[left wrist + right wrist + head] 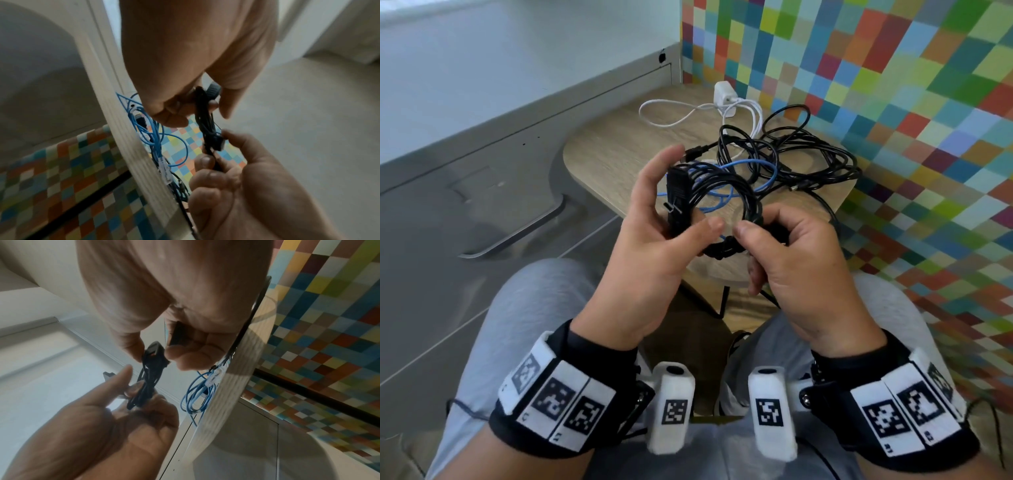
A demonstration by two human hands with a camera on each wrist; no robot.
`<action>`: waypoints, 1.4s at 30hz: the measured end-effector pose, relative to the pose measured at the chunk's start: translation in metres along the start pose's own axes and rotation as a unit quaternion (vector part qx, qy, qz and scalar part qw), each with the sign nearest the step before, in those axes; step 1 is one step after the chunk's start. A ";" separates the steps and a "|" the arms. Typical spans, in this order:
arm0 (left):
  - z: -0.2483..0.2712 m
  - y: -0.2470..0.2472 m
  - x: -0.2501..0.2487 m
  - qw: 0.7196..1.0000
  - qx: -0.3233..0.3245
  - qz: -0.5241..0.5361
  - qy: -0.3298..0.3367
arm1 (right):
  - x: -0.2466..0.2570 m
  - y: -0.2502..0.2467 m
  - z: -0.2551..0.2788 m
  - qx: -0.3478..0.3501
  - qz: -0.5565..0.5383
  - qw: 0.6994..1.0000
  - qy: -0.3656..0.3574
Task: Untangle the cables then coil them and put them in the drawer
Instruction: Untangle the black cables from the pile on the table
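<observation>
one black cable coil (717,209) is held by both hands at frame centre; the tangle (787,154) above remains unsorted, nothing is stowed

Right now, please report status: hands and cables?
Left hand and right hand grip black coiled cable. Blue cable, white charger cable remain on wooden table.

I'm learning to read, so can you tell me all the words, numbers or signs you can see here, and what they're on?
No word can be read anywhere.
Wristbands: black-and-white square code patterns, with tiny marks beneath them too small to read.
White wrist cameras: one code pattern each, no words.
White charger: no print visible.
Black plug in the left hand: no label shows.
</observation>
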State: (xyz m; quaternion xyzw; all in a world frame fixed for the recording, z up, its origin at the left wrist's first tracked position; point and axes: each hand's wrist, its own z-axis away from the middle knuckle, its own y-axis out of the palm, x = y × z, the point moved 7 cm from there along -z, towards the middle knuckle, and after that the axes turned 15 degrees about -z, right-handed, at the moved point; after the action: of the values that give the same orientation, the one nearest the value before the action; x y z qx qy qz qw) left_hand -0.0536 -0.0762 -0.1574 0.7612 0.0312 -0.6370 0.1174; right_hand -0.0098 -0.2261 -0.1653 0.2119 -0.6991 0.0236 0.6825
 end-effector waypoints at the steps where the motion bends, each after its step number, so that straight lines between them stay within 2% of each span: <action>1: 0.000 -0.001 -0.001 0.999 -0.024 -0.030 0.010 | 0.000 0.001 0.001 0.001 0.002 1.000 0.003; 4: -0.001 -0.008 -0.002 0.990 -0.071 -0.116 0.025 | -0.001 0.003 0.002 -0.002 0.007 1.000 0.005; 10: -0.005 -0.026 -0.006 0.957 -0.107 -0.265 0.053 | 0.000 -0.001 -0.001 -0.023 -0.007 1.000 0.006; 18: -0.004 -0.028 -0.013 0.942 -0.117 -0.297 0.105 | -0.004 0.001 -0.001 -0.030 -0.077 0.996 0.034; 24: 0.004 -0.023 -0.028 0.921 -0.143 -0.326 0.159 | -0.006 0.000 -0.003 -0.041 -0.137 0.988 0.058; 29: -0.005 -0.025 -0.017 0.942 -0.075 -0.308 0.105 | -0.006 -0.004 -0.005 -0.061 -0.160 0.983 0.065; 34: -0.007 -0.024 -0.006 0.951 -0.013 -0.302 0.060 | -0.005 -0.011 -0.007 -0.081 -0.166 0.981 0.064; 42: -0.005 -0.030 -0.005 0.972 -0.088 -0.220 0.008 | -0.002 -0.019 -0.012 -0.085 -0.117 0.989 0.030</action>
State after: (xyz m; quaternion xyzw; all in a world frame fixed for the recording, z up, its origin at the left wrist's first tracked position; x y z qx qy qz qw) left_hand -0.0556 -0.0453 -0.1554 0.7276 0.2546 -0.6357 0.0406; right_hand 0.0076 -0.2389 -0.1716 0.2323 -0.6485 -0.1094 0.7166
